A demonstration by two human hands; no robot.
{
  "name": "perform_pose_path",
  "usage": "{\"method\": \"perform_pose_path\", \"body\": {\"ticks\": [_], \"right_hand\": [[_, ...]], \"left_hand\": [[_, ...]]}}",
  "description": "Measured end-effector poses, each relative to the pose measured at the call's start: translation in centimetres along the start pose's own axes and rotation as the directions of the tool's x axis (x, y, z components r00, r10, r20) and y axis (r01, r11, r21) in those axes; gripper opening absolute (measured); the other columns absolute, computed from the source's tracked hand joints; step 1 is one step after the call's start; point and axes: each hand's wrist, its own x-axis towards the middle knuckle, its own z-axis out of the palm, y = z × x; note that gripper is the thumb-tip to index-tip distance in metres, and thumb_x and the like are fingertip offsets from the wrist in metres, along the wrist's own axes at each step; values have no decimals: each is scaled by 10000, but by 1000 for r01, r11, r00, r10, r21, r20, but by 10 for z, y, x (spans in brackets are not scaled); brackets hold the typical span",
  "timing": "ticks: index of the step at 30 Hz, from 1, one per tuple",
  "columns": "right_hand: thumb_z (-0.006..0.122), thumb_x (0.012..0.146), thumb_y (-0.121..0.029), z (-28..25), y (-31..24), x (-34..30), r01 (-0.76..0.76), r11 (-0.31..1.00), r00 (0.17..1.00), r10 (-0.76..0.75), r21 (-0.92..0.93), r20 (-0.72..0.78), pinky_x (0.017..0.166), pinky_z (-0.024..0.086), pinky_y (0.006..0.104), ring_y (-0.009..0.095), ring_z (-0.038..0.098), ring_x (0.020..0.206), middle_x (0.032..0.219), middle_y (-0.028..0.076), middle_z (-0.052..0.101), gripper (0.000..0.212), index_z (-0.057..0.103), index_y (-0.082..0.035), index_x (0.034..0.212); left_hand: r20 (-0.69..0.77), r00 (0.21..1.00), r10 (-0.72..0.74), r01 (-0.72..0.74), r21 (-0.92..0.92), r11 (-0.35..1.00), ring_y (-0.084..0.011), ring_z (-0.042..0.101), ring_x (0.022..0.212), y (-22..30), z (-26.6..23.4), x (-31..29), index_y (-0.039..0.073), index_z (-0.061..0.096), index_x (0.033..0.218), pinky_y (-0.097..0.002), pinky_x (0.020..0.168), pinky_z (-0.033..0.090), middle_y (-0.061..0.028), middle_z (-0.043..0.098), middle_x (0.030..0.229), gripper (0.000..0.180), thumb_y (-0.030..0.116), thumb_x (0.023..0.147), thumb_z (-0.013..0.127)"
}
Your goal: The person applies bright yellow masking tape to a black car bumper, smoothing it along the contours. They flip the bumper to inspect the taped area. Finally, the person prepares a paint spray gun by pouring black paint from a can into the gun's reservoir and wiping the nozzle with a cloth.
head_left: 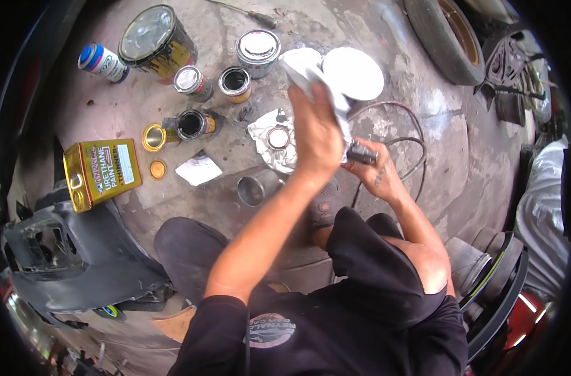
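My left hand [315,135] reaches forward, its slightly blurred fingers closed on a crumpled white rag [303,61]. Just to the right, my right hand [380,172] grips a tool with a dark, knobbed metal end [362,152]. The rag and my left hand cover the rest of that tool, so its kind does not show clearly. Beyond the hands lies a round white object [354,74]. Left of my left wrist, a small round container with a white top [278,138] sits on a stained cloth [260,133]. An empty-looking metal cup [251,190] lies nearer my knees.
Several paint cans stand ahead left, including a large one [157,44] and an open one with dark contents [235,81]. A gold rectangular thinner can [103,172] stands at left. A thin hose [420,135] curls across the floor at right, near a tyre [439,37].
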Motion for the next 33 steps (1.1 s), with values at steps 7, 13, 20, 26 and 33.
{"method": "perform_pose_path", "body": {"ticks": [7,13,20,26,33], "right_hand": [[697,943,-103,7,23,15,117,991,991,-121,-65,-55,696,561,397,184,705,764,840,209,774,311,710,94,1183],[730,945,-79,-2,-10,1,105,994,994,-105,8,-2,800,569,379,188,728,881,976,224,797,392,709,36,1320],[782,938,-125,-2,2,4,169,984,985,-170,48,12,683,495,349,135,601,726,792,85,717,260,730,8,1154],[739,906,-68,-5,-3,5,283,959,959,-283,-14,9,780,571,438,343,761,802,936,288,740,475,687,-25,1376],[748,908,-72,-10,-4,4,293,955,956,-292,-39,29,769,569,426,351,755,797,943,270,755,433,703,-24,1337]], "left_hand": [[199,973,122,-187,356,915,-502,506,1271,-30,19,-24,-39,505,1416,-613,1067,394,-295,492,1355,632,388,1007,730],[354,933,64,-49,-53,997,-303,678,1150,-32,-21,23,18,641,1298,-447,990,534,-148,649,1245,610,535,992,746],[238,971,17,23,-167,986,-234,695,1102,-18,-31,26,-35,655,1280,-386,987,530,-119,725,1172,562,406,973,818],[337,939,-63,129,-176,976,-175,670,1164,4,-29,24,-24,586,1418,-342,1020,549,-92,706,1281,731,14,785,950],[526,844,-105,145,-35,989,-192,715,1119,1,-60,50,-32,593,1406,-358,1003,589,-102,732,1259,745,-50,740,927]]}}
